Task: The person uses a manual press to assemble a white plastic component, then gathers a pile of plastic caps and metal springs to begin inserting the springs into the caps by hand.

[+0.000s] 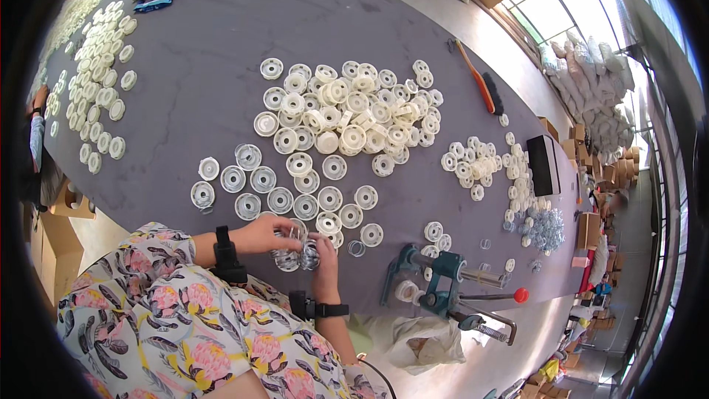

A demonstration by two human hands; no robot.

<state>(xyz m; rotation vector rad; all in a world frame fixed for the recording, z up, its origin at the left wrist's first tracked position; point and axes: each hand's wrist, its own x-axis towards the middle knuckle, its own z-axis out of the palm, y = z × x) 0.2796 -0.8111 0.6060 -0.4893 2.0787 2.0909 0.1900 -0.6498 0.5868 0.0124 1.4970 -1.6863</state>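
My left hand (264, 234) is closed, its fingertips pinching a shiny wire coil spring (298, 230) above the near edge of the table. Close beside it, my right hand (325, 266) is closed around a bunch of metal coil springs (309, 254). More shiny coils (285, 259) show just below the left fingers; whether they are held or lie on the table, I cannot tell. Round white plastic parts with centre holes (280, 200) lie in loose rows just beyond both hands, several looking greyer inside. A loose spring (356, 248) rests right of my right hand.
A big heap of white plastic parts (354, 114) covers the table's middle. At right stand a green hand press (443, 281) with a red knob and a pile of springs (545, 230). A brush (484, 85) lies far right; another person's hand (40, 96) is at far left.
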